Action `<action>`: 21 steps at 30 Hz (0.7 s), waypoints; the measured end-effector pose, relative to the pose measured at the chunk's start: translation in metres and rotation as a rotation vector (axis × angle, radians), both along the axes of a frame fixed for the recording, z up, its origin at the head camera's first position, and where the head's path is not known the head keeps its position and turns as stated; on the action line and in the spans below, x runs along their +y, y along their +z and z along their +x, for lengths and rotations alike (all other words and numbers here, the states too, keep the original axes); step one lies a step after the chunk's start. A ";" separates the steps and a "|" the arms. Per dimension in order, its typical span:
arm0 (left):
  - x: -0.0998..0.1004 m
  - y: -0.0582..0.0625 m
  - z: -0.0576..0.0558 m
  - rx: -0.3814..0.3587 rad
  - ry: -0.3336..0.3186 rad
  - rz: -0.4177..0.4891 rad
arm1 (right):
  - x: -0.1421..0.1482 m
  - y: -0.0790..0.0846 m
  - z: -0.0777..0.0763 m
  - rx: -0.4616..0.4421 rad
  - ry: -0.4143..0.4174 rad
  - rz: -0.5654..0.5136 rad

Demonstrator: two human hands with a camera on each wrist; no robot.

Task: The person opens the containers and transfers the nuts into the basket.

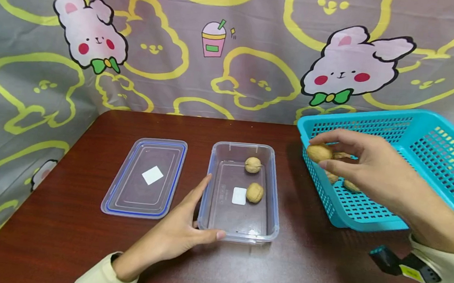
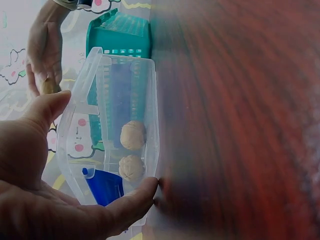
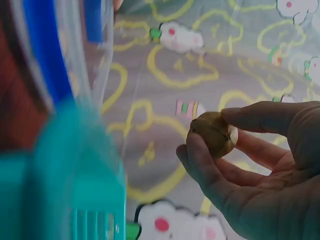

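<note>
My right hand (image 1: 366, 161) pinches a walnut (image 1: 319, 153) between thumb and fingertips, over the left end of the turquoise basket (image 1: 336, 216). In the right wrist view the same walnut (image 3: 214, 134) shows against the patterned cloth. More walnuts (image 1: 351, 186) lie in the basket below, partly hidden by this hand. With fingers extended, my left hand (image 1: 173, 229) rests against the near left corner of a clear plastic container (image 1: 218, 235). Its thumb lies along the front rim, the other fingers at the left side. Inside are two walnuts (image 1: 253, 165) and a white square label.
Left of the container, a clear lid (image 1: 141, 206) with a blue seal and a white label lies flat on the dark reddish wooden table (image 1: 68, 217). A printed cloth (image 1: 262, 35) hangs along the table's back and left side. The basket stands at the right.
</note>
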State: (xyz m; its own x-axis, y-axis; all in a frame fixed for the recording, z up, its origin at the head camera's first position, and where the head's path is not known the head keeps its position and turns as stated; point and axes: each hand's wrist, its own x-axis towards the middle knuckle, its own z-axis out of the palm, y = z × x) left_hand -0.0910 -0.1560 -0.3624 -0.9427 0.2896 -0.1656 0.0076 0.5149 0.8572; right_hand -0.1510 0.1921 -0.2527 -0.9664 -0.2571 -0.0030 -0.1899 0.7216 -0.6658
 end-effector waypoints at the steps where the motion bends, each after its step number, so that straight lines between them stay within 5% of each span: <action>1: 0.000 0.000 0.000 0.001 -0.002 -0.002 | 0.008 0.000 -0.003 -0.009 -0.008 0.012; 9: -0.002 0.000 -0.001 0.000 -0.011 0.005 | 0.066 -0.002 -0.042 -0.122 -0.003 0.011; 14: -0.002 0.000 -0.001 0.000 -0.017 0.003 | 0.103 -0.008 -0.068 -0.184 0.117 -0.087; 21: 0.000 -0.001 -0.002 0.006 -0.020 -0.015 | 0.136 -0.024 -0.101 -0.230 0.254 -0.076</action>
